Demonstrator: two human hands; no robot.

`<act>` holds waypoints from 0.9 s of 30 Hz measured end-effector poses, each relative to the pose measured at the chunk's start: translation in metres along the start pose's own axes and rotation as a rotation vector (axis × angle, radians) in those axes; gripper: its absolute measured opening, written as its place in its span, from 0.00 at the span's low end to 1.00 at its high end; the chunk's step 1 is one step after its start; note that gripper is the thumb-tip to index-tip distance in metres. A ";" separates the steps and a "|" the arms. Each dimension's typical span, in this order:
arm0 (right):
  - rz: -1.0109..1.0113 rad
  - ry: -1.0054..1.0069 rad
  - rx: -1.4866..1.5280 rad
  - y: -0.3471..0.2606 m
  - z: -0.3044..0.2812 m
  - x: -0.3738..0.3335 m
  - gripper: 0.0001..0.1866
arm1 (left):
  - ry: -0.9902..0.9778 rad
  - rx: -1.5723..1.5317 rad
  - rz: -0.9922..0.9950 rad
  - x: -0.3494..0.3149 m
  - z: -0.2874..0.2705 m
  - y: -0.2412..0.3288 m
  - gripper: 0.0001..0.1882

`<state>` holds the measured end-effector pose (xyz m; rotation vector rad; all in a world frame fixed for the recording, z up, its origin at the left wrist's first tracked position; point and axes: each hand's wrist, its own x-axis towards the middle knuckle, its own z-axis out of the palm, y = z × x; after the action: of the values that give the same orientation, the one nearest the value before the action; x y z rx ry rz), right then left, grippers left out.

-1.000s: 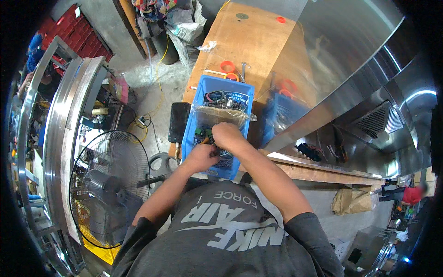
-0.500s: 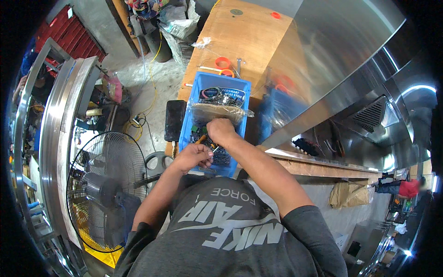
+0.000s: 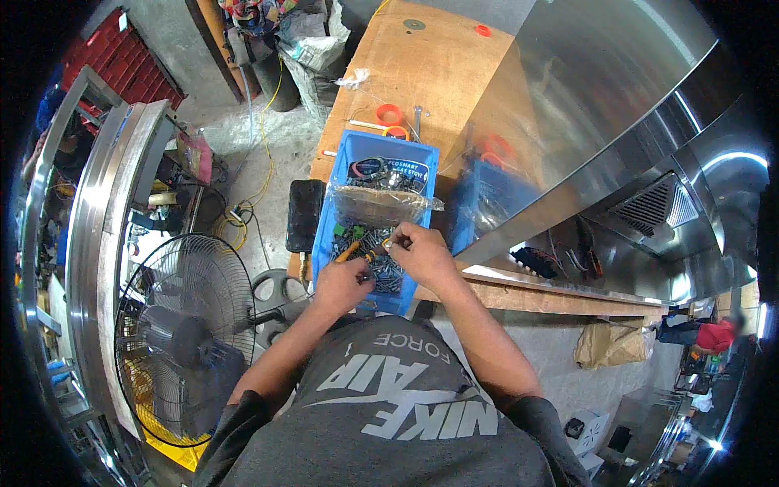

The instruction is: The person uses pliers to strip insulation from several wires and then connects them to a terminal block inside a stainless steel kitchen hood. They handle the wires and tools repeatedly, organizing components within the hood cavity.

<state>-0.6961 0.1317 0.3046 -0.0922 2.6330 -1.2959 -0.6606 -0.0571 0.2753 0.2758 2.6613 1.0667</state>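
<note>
A blue plastic bin [image 3: 331,213] in front of me holds many small screws and metal bits [image 3: 391,281]. My left hand [image 3: 341,284] is curled over the near left part of the bin; something small and dark shows at its fingers, too small to name. My right hand [image 3: 423,252] is over the bin's right side, thumb and fingertips pinched together at a tiny thing I cannot make out. Between the hands an orange-handled tool [image 3: 349,251] lies among the screws. A clear plastic bag with brown content [image 3: 377,209] lies across the bin's middle.
The bin stands on a wooden table [image 3: 438,65] with orange rings [image 3: 389,114] and a wrench [image 3: 418,120] behind it. Left of it is a black phone-like slab [image 3: 306,215]. A caged fan [image 3: 185,341] stands at my left; a shiny steel hood [image 3: 600,105] borders the right.
My right hand has drawn back and to the right out of the bin's middle. My left hand has curled closed, and the small light thing at its fingertips no longer shows.
</note>
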 end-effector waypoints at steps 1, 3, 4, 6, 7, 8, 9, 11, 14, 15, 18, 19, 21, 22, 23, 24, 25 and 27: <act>-0.023 0.038 -0.032 0.001 0.001 0.000 0.10 | 0.040 0.078 0.083 0.002 0.006 -0.004 0.09; -0.061 0.056 -0.138 -0.001 0.004 0.006 0.11 | 0.048 0.104 0.107 0.004 0.015 -0.011 0.10; -0.078 0.069 -0.194 -0.002 0.005 0.010 0.11 | 0.017 0.049 0.054 0.007 0.018 -0.011 0.12; -0.036 0.017 -0.198 -0.004 0.005 0.014 0.11 | -0.033 0.000 -0.009 0.011 0.019 -0.012 0.15; -0.010 -0.009 -0.203 -0.002 0.003 0.015 0.11 | -0.054 0.000 -0.019 0.013 0.017 -0.011 0.16; -0.018 -0.011 -0.157 0.000 0.001 0.013 0.11 | -0.077 0.000 -0.026 0.016 0.015 -0.011 0.16; -0.025 -0.008 -0.111 0.003 -0.001 0.010 0.11 | -0.044 0.010 -0.038 0.017 0.015 -0.014 0.15; 0.004 0.005 -0.058 0.012 -0.004 -0.001 0.11 | 0.002 0.012 -0.023 0.020 0.022 -0.019 0.12; 0.159 -0.120 0.363 0.004 -0.023 -0.040 0.09 | -0.020 -0.176 -0.064 0.017 0.019 -0.029 0.17; 0.107 -0.145 0.418 0.009 -0.026 -0.054 0.07 | 0.022 -0.245 -0.010 0.008 0.007 -0.024 0.14; 0.163 -0.176 0.490 0.024 -0.034 -0.093 0.06 | 0.058 -0.487 -0.113 -0.015 -0.026 -0.010 0.10; 0.170 -0.212 0.479 0.021 -0.049 -0.105 0.06 | 0.057 -0.507 -0.140 -0.022 -0.038 -0.002 0.10; 0.134 -0.190 0.377 0.037 -0.067 -0.129 0.07 | 0.072 -0.598 -0.050 -0.028 -0.051 -0.007 0.12; 0.137 -0.156 0.434 0.044 -0.077 -0.139 0.08 | 0.065 -0.669 0.065 -0.032 -0.059 0.012 0.12; 0.135 -0.127 0.494 0.050 -0.087 -0.148 0.09 | 0.061 -0.735 0.177 -0.041 -0.066 0.038 0.12; 0.132 -0.111 0.555 0.055 -0.095 -0.155 0.09 | 0.065 -0.799 0.281 -0.047 -0.067 0.060 0.11; 0.110 -0.085 0.609 0.065 -0.105 -0.163 0.10 | -0.014 -0.793 0.345 -0.050 -0.060 0.080 0.11; 0.059 -0.028 0.727 0.090 -0.128 -0.181 0.11 | -0.178 -0.763 0.473 -0.049 -0.046 0.126 0.10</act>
<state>-0.5433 0.3129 0.3378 0.0784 1.9642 -2.1005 -0.6185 -0.0105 0.4031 0.7999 1.8808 1.9816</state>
